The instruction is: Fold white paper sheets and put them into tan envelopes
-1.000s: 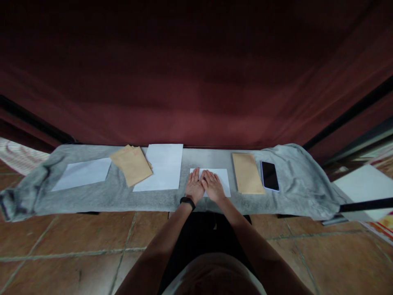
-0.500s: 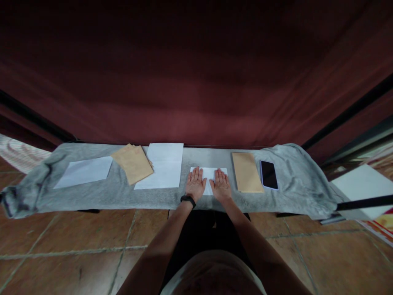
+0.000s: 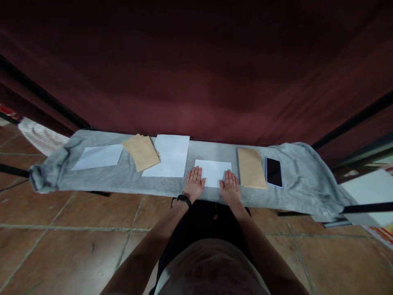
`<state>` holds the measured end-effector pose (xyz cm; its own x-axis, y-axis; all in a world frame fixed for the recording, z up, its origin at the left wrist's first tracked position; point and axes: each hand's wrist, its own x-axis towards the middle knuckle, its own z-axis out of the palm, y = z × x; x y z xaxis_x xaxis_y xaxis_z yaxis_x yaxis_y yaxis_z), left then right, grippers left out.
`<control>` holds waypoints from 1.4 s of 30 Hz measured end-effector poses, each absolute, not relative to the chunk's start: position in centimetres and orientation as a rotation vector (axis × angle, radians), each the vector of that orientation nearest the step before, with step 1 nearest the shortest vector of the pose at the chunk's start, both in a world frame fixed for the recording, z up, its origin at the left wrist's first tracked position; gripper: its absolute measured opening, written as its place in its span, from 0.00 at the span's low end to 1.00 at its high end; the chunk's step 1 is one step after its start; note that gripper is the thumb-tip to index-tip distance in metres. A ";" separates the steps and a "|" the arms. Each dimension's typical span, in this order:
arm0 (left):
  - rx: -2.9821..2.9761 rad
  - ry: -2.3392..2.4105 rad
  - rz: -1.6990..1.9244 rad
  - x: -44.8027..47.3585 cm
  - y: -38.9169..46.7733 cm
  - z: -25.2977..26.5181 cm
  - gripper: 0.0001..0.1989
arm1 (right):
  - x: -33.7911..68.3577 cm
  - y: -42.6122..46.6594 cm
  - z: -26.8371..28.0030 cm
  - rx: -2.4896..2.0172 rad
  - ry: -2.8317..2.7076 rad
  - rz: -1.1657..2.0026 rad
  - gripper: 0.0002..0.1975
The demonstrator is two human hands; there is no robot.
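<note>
A small white sheet of paper, which looks folded, lies flat on the cloth in front of me. My left hand rests flat at its left edge, fingers stretched out, with a dark band on the wrist. At the lower right edge of the sheet, my right hand also lies flat with its fingers spread. Neither hand grips anything. Just right of that hand sits a stack of brown envelopes.
Grey cloth covers the long narrow table. Leftward lie a large white sheet, several fanned brown envelopes and another white paper. A phone lies at right. A dark red curtain hangs behind.
Both hands have moved apart from the middle of the small white paper toward its sides, uncovering most of it. The view has shifted slightly.
</note>
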<state>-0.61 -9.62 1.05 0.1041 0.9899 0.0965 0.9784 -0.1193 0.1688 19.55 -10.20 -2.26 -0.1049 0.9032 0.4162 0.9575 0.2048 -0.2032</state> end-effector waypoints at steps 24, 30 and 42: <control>2.600 1.640 0.233 -0.5 -16.0 1.7 0.35 | 22.1 -16.2 -1.5 -1.575 -2.245 -0.046 0.30; 2.584 1.697 0.216 -2.5 -16.8 1.5 0.37 | 23.4 -16.8 -1.4 -1.538 -2.234 -0.080 0.31; 2.572 1.503 0.485 3.3 -11.3 2.1 0.28 | 23.1 -16.8 -0.9 -1.564 -2.212 -0.065 0.32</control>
<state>3.32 -11.30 2.06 0.4547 0.8652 0.2114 0.8257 -0.4985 0.2642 23.08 -16.77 -0.94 -0.2728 0.8891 0.3675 0.9091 0.3633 -0.2041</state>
